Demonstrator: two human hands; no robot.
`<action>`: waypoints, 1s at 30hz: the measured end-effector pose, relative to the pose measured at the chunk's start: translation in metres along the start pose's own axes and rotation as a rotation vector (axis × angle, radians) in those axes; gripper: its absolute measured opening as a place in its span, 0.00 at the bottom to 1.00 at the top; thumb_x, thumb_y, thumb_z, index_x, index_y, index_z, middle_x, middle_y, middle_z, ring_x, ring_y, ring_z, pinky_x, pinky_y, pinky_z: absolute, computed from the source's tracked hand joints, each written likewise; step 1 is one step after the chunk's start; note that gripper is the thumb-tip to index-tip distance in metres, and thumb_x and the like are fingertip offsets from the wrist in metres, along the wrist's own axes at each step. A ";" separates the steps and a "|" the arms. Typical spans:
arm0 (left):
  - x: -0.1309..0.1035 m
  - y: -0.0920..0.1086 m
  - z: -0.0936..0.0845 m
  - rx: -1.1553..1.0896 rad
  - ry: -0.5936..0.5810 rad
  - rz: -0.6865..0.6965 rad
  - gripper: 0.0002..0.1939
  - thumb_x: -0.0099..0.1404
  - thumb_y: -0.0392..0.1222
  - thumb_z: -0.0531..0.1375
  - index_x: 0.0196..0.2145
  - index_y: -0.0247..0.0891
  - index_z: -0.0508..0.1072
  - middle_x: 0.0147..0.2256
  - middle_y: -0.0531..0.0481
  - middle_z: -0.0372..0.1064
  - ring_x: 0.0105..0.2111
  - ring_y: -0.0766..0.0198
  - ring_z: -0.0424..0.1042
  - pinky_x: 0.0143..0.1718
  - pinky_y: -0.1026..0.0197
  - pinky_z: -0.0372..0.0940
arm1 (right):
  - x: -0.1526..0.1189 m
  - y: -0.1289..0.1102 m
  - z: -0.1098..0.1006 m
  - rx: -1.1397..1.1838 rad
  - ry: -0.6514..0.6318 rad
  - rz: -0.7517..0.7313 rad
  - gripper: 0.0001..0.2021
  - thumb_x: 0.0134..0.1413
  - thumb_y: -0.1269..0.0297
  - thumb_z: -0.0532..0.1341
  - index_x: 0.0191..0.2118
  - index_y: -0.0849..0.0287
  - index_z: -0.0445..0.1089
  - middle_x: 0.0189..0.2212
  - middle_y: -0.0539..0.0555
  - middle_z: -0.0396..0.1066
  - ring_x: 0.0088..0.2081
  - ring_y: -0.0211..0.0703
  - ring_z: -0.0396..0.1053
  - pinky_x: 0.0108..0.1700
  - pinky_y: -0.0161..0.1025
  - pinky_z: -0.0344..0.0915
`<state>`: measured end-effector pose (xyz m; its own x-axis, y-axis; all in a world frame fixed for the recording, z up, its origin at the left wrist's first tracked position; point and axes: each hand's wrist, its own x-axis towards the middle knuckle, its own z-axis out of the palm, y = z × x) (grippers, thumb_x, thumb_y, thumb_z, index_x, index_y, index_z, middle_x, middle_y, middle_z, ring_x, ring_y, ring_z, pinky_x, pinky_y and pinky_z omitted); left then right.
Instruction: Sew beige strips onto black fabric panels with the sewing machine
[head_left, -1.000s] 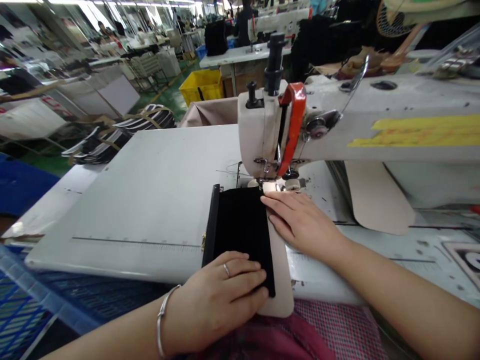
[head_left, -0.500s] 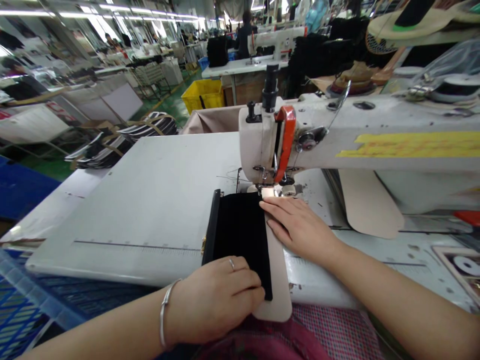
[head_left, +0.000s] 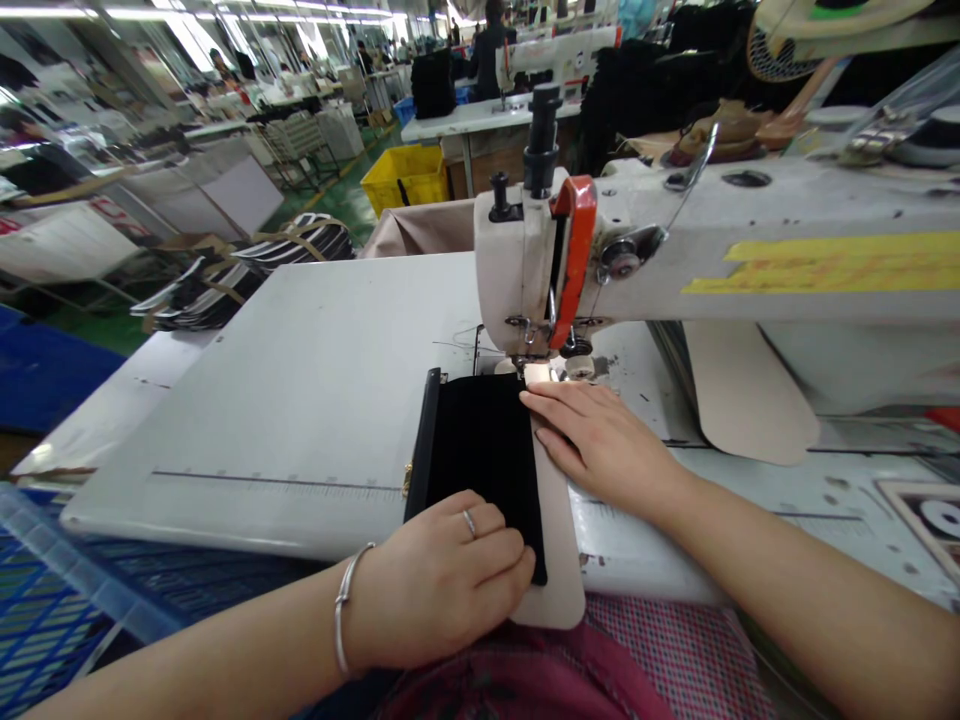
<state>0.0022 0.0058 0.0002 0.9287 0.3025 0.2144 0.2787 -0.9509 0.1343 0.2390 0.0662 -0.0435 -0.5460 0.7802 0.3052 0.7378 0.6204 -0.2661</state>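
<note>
Black fabric panel (head_left: 480, 445) on beige strip (head_left: 559, 530) lies on worktop (head_left: 300, 400), long axis toward the sewing machine (head_left: 540, 260) needle; left hand (head_left: 442, 580) curled, pinning near end, right hand (head_left: 600, 440) flat, nearer needle.

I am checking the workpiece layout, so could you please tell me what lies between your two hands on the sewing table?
In the head view, the black fabric panel on its beige backing piece spans from left hand to right hand.
</note>
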 end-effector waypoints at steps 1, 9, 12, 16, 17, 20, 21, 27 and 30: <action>0.000 0.001 0.000 0.010 0.012 0.009 0.09 0.72 0.32 0.54 0.46 0.29 0.72 0.35 0.47 0.72 0.35 0.62 0.68 0.37 0.56 0.67 | 0.000 0.000 0.000 0.000 0.003 0.000 0.20 0.67 0.64 0.54 0.62 0.56 0.62 0.59 0.56 0.64 0.58 0.52 0.63 0.59 0.56 0.61; -0.007 0.022 0.014 0.151 0.028 -0.025 0.08 0.68 0.41 0.62 0.41 0.34 0.72 0.40 0.47 0.72 0.38 0.59 0.69 0.41 0.53 0.67 | 0.000 -0.001 0.000 0.009 0.014 0.001 0.19 0.66 0.65 0.54 0.61 0.56 0.64 0.59 0.55 0.65 0.57 0.51 0.63 0.58 0.55 0.62; -0.006 0.023 0.011 0.117 0.020 -0.068 0.10 0.69 0.46 0.60 0.39 0.35 0.72 0.38 0.47 0.71 0.37 0.60 0.69 0.41 0.55 0.68 | -0.001 -0.002 0.000 0.006 0.035 0.000 0.19 0.66 0.65 0.54 0.60 0.56 0.64 0.59 0.56 0.65 0.57 0.52 0.63 0.58 0.56 0.62; 0.008 -0.007 -0.006 -0.001 0.053 -0.205 0.10 0.73 0.44 0.55 0.37 0.37 0.72 0.35 0.48 0.72 0.37 0.61 0.70 0.43 0.57 0.69 | -0.001 -0.004 0.000 0.012 0.070 -0.008 0.18 0.66 0.66 0.54 0.60 0.57 0.64 0.56 0.57 0.67 0.55 0.51 0.65 0.56 0.55 0.64; 0.014 -0.021 -0.010 0.008 0.086 -0.251 0.09 0.73 0.40 0.54 0.39 0.37 0.73 0.37 0.47 0.73 0.39 0.60 0.70 0.46 0.56 0.69 | 0.000 -0.004 0.000 0.017 0.076 -0.012 0.19 0.66 0.66 0.54 0.60 0.58 0.64 0.56 0.57 0.67 0.54 0.51 0.65 0.55 0.55 0.65; 0.033 -0.063 -0.011 0.056 0.125 -0.405 0.10 0.71 0.33 0.55 0.48 0.35 0.72 0.48 0.44 0.72 0.49 0.56 0.70 0.55 0.51 0.67 | 0.000 -0.004 -0.001 0.038 0.080 -0.017 0.19 0.66 0.67 0.53 0.60 0.59 0.63 0.55 0.58 0.68 0.53 0.51 0.65 0.54 0.54 0.66; 0.038 -0.075 -0.009 0.059 0.111 -0.435 0.11 0.70 0.33 0.56 0.50 0.34 0.71 0.50 0.43 0.72 0.51 0.55 0.69 0.56 0.50 0.67 | 0.000 -0.004 -0.001 0.045 0.079 -0.016 0.19 0.66 0.67 0.53 0.60 0.59 0.63 0.55 0.58 0.68 0.53 0.52 0.65 0.54 0.55 0.66; 0.042 -0.106 0.014 0.034 0.160 -0.416 0.10 0.71 0.37 0.57 0.49 0.36 0.73 0.49 0.45 0.74 0.51 0.57 0.71 0.56 0.52 0.68 | 0.002 -0.001 0.002 0.054 0.090 -0.005 0.19 0.65 0.68 0.53 0.60 0.58 0.63 0.56 0.59 0.67 0.52 0.53 0.66 0.53 0.56 0.67; 0.040 -0.106 0.017 0.026 0.177 -0.412 0.10 0.72 0.39 0.56 0.48 0.37 0.74 0.48 0.46 0.75 0.50 0.57 0.72 0.56 0.51 0.68 | 0.002 -0.001 0.003 0.053 0.098 -0.001 0.19 0.65 0.68 0.53 0.60 0.59 0.63 0.56 0.59 0.67 0.53 0.53 0.66 0.53 0.56 0.67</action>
<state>0.0138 0.1174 -0.0215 0.6832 0.6609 0.3105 0.6249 -0.7492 0.2197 0.2360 0.0680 -0.0453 -0.5033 0.7699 0.3924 0.7138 0.6263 -0.3133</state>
